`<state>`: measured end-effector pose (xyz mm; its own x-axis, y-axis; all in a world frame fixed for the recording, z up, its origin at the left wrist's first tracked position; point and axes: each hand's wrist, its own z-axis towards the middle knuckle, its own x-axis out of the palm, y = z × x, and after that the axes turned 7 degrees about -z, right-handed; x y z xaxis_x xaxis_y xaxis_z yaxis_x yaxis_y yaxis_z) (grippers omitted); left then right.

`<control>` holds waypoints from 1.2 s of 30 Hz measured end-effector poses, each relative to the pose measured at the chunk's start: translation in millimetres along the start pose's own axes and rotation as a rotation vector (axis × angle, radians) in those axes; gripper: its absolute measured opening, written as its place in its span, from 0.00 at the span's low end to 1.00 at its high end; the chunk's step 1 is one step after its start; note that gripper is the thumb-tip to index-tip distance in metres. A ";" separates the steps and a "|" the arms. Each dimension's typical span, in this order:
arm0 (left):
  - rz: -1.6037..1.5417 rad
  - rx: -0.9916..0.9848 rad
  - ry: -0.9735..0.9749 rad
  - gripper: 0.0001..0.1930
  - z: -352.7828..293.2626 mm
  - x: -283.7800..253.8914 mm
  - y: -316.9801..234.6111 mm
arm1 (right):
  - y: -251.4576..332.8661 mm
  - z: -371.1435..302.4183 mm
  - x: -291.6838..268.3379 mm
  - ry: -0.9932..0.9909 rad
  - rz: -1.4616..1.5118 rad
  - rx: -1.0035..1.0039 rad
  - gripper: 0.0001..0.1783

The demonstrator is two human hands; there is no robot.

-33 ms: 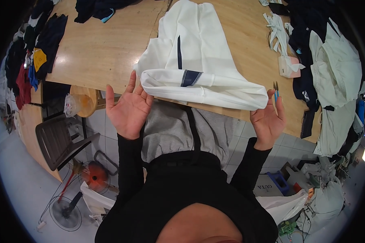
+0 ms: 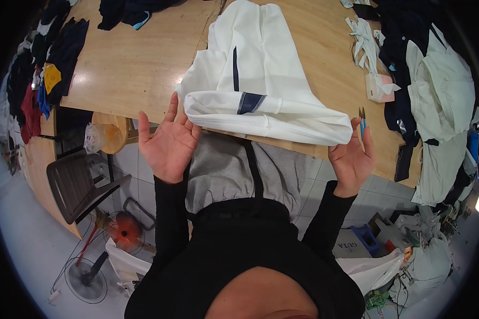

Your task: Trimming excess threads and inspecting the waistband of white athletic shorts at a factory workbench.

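A white garment (image 2: pixel 271 64) with a narrow dark stripe lies on the wooden table, its wide hem opening folded back towards me at the front edge. A navy patch (image 2: pixel 250 103) with visible stitching crosses the rolled hem. My left hand (image 2: pixel 170 142) is palm up at the hem's left end, fingers spread, some fingertips partly behind the cloth. At the right end, my right hand (image 2: pixel 352 158) is also palm up with fingers apart, its fingertips at the cloth's edge. Neither hand grips the fabric. Small blue-handled snips (image 2: pixel 363 121) lie just beyond my right hand.
White and dark garments (image 2: pixel 436 85) are heaped along the table's right side, near a tissue box (image 2: pixel 379 87). Dark clothes (image 2: pixel 68 50) hang over the left edge. Below stand a brown chair (image 2: pixel 72 186), a stool (image 2: pixel 120 130) and a fan (image 2: pixel 125 233).
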<state>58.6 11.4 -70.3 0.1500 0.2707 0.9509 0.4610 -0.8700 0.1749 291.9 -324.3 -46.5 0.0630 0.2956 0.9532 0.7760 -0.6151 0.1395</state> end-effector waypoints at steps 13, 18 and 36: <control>0.220 0.006 0.039 0.36 -3.2 21.6 6.1 | -5.3 6.6 12.1 -0.036 -0.266 -0.123 0.13; 0.302 0.057 0.141 0.33 0.5 19.1 8.0 | -6.7 5.7 13.8 -0.032 -0.354 -0.189 0.12; 0.849 0.121 0.072 0.20 3.6 11.9 11.5 | -7.8 3.7 15.8 -0.059 -0.525 -0.261 0.10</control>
<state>68.9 6.2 -57.9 0.4325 -0.4825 0.7617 0.3083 -0.7147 -0.6278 289.2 -312.2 -33.5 -0.2471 0.6451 0.7231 0.5331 -0.5326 0.6574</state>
